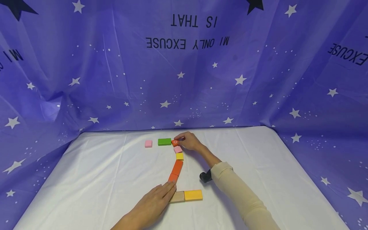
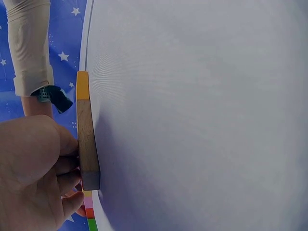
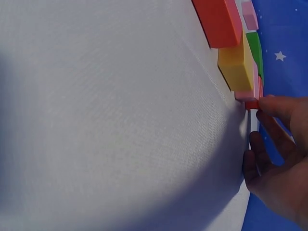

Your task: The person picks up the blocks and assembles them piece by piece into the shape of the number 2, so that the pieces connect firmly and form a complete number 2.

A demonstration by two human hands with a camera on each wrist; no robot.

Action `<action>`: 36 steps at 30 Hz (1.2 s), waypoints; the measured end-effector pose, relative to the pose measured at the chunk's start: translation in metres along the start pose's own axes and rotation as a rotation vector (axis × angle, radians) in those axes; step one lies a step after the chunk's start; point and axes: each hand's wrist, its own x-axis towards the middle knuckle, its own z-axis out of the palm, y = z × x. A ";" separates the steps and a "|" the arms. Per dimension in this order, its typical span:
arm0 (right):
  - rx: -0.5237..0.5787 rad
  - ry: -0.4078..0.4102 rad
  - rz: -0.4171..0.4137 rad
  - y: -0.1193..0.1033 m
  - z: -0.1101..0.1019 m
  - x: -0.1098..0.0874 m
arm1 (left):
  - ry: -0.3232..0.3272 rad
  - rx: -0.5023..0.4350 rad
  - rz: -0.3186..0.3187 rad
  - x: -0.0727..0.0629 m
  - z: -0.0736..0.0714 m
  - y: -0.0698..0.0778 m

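At the far end of a line of blocks, my right hand pinches a small red block with a white ring on its top. This block sits at the right end of a flat green block. Below it come a pink block, a yellow block and a long orange-red block. My left hand lies with fingers extended, its tips at the lower orange-red block. Partly under that hand is a bare wooden block, end to end with a yellow-orange block.
A separate pink block stands left of the green one. White cloth covers the table, and a blue-purple star-printed curtain hangs behind its far edge. A black device sits at the right wrist, by the beige sleeve.
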 end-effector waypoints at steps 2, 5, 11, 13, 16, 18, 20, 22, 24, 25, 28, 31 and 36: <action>0.003 -0.006 -0.001 -0.001 0.000 0.000 | 0.003 0.001 0.003 0.000 0.000 0.000; 0.004 -0.013 -0.009 -0.001 0.001 0.000 | 0.010 -0.001 0.004 0.000 0.000 0.000; 0.005 -0.015 -0.009 -0.003 0.000 -0.001 | -0.003 -0.008 -0.001 0.001 -0.001 0.000; 0.006 -0.018 -0.009 -0.004 0.000 -0.001 | -0.007 -0.008 -0.002 0.001 -0.001 0.000; -0.001 -0.022 -0.006 -0.004 0.000 -0.002 | -0.002 -0.006 0.001 0.001 -0.001 0.000; -0.004 -0.024 -0.008 -0.003 0.000 -0.001 | 0.015 -0.001 0.009 0.000 -0.001 0.000; -0.003 -0.026 -0.010 -0.002 0.000 -0.001 | 0.027 -0.001 0.013 0.000 0.000 0.000; 0.003 -0.029 -0.014 -0.002 0.000 -0.001 | 0.043 0.002 0.018 0.000 0.000 0.001; 0.013 -0.034 -0.016 -0.002 0.000 -0.001 | 0.056 0.005 0.023 0.000 0.001 0.001; 0.019 -0.037 -0.015 -0.002 0.000 -0.001 | 0.058 0.006 0.023 0.000 0.001 0.001; 0.028 -0.045 -0.011 -0.003 -0.001 -0.002 | 0.066 0.011 0.024 0.000 0.001 0.001; 0.025 -0.049 -0.005 -0.003 0.000 -0.002 | 0.061 0.007 0.019 0.000 0.000 0.001; 0.015 -0.050 -0.005 -0.003 0.000 -0.001 | 0.047 -0.006 0.009 0.000 0.000 0.001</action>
